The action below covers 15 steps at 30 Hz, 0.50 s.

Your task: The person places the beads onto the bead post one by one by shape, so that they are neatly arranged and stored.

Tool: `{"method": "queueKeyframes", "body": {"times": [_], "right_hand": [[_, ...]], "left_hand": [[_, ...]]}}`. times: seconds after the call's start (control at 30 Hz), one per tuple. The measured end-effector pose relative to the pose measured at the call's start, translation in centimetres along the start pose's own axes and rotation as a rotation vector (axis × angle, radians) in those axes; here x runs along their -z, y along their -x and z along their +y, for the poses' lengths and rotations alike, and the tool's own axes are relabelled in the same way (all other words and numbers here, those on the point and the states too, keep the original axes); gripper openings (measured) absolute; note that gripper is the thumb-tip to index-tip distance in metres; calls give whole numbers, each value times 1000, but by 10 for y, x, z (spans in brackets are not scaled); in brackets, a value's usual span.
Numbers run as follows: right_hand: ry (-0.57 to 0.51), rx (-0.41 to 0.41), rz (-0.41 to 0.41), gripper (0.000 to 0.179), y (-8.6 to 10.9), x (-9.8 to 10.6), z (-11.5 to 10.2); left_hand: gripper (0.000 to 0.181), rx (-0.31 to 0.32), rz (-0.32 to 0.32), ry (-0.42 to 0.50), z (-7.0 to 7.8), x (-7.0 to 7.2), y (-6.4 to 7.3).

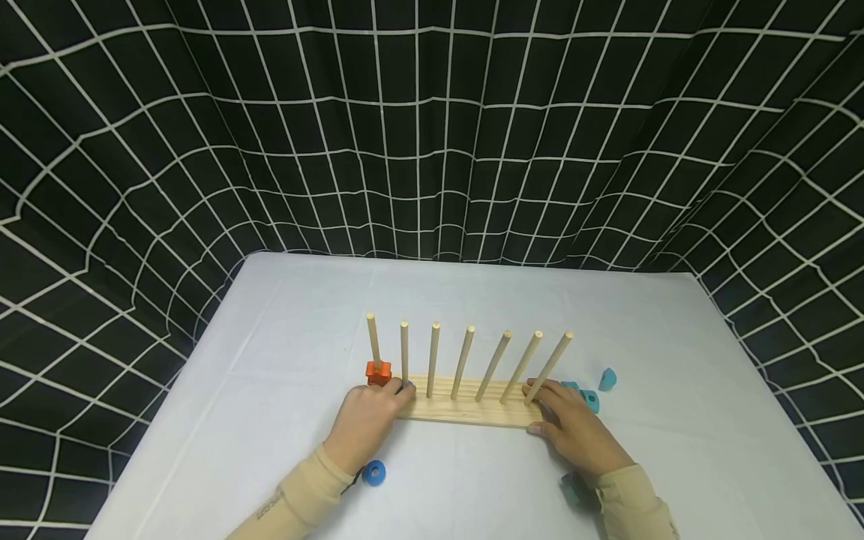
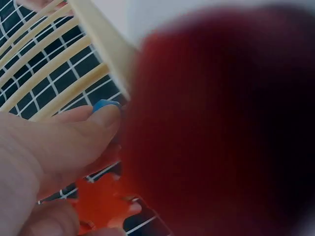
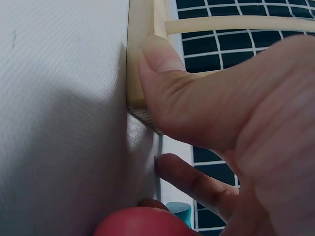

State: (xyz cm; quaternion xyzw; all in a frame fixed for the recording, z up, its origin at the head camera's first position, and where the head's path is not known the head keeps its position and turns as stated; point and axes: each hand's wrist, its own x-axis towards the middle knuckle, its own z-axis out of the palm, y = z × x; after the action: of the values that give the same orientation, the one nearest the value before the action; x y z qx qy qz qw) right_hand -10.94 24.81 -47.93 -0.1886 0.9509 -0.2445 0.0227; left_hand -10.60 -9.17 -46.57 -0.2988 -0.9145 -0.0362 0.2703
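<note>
A wooden pegboard [image 1: 466, 410] with several upright dowels lies on the white cloth. At its left end my left hand [image 1: 364, 420] pinches a small blue piece [image 2: 104, 104] between thumb and finger, low by the second dowel. Orange star-like pieces [image 1: 379, 373] sit round the base of the leftmost dowel. My right hand [image 1: 574, 427] grips the board's right end, its thumb [image 3: 162, 56] on the near edge. The left hand hides most of the blue piece.
A blue ring [image 1: 374, 472] lies near my left wrist. Several teal pieces, one a half-round block [image 1: 607, 379], lie right of the board. Another greenish block [image 1: 570, 489] lies by my right wrist. A blurred red shape [image 2: 197, 123] covers much of the left wrist view.
</note>
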Motion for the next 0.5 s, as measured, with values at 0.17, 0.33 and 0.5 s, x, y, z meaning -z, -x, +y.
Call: {"method": "queueKeyframes", "body": {"times": [0.17, 0.33, 0.5], "right_hand": [[12, 24, 22, 47, 0, 0, 0], [8, 13, 18, 48, 0, 1, 0], [-7, -16, -8, 49, -1, 0, 1]], "left_hand": [[22, -7, -12, -10, 0, -5, 1], [21, 2, -4, -8, 1, -5, 1], [22, 9, -54, -24, 3, 0, 1]]}}
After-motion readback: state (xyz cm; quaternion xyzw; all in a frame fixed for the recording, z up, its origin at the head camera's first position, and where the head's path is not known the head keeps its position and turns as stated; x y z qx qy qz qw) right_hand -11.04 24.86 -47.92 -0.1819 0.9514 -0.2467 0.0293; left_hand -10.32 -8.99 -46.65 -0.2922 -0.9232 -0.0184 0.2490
